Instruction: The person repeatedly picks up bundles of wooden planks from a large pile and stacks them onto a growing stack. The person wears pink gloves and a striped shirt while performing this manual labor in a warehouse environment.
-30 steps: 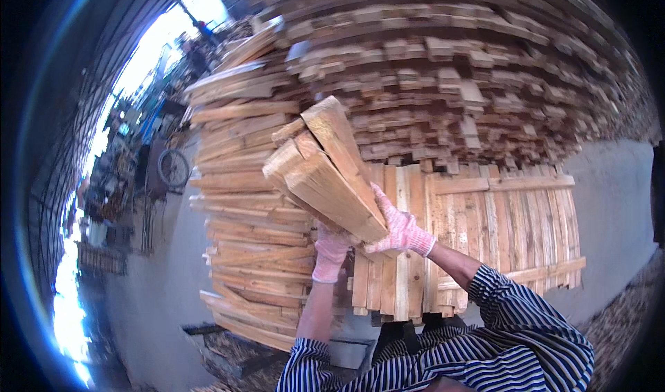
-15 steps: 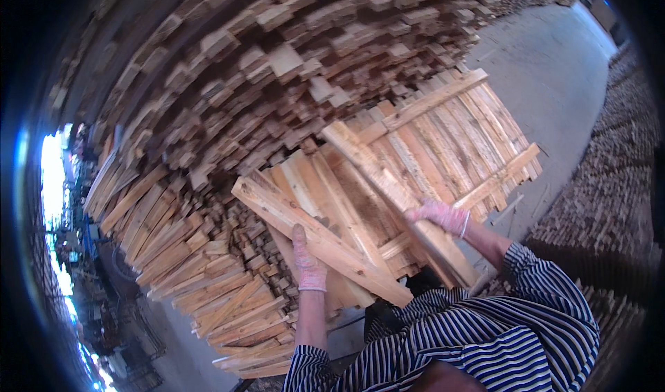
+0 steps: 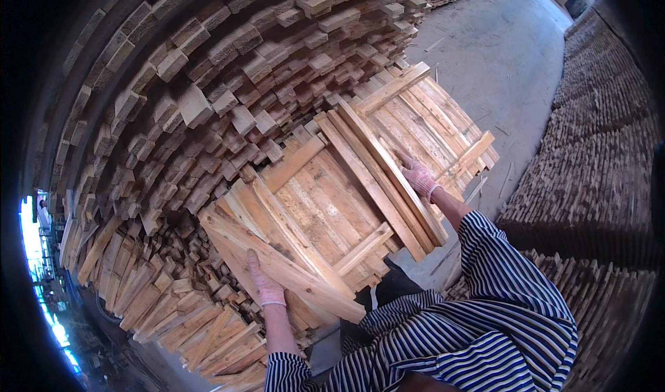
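Your left hand (image 3: 263, 284) at 7 o'clock has its fingers clamped on the near edge of the wooden pallet panel (image 3: 325, 205); your right hand (image 3: 419, 179) at 2 o'clock grips its far rails. The panel sits centre frame, over another pallet (image 3: 436, 118), against the stacked lumber (image 3: 208, 94)
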A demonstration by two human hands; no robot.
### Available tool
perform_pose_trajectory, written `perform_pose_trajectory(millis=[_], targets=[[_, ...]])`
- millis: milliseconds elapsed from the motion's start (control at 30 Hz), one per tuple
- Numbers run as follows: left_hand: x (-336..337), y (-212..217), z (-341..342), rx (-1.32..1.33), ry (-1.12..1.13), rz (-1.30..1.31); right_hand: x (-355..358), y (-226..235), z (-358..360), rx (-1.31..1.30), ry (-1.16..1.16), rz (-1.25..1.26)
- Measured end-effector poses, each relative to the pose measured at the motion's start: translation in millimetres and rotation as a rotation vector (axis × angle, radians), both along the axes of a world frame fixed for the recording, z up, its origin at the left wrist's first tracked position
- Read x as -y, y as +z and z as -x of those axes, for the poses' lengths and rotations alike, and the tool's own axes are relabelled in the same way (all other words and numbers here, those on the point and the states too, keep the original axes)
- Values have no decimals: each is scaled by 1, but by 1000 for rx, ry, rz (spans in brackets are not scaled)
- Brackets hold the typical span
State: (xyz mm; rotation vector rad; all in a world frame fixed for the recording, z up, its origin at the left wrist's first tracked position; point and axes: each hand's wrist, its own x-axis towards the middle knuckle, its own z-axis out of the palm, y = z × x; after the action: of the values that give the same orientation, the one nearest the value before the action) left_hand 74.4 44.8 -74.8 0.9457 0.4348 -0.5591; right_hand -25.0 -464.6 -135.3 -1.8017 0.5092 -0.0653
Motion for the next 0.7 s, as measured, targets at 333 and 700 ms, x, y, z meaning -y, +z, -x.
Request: perform_pose_trajectory(millis=[333,700], targets=[[10,1,1,-13,-3,-45,-15,103,-11,-297,54,336],[23,21,5,29,151,-167,-127,90,-32,-286,81,915]])
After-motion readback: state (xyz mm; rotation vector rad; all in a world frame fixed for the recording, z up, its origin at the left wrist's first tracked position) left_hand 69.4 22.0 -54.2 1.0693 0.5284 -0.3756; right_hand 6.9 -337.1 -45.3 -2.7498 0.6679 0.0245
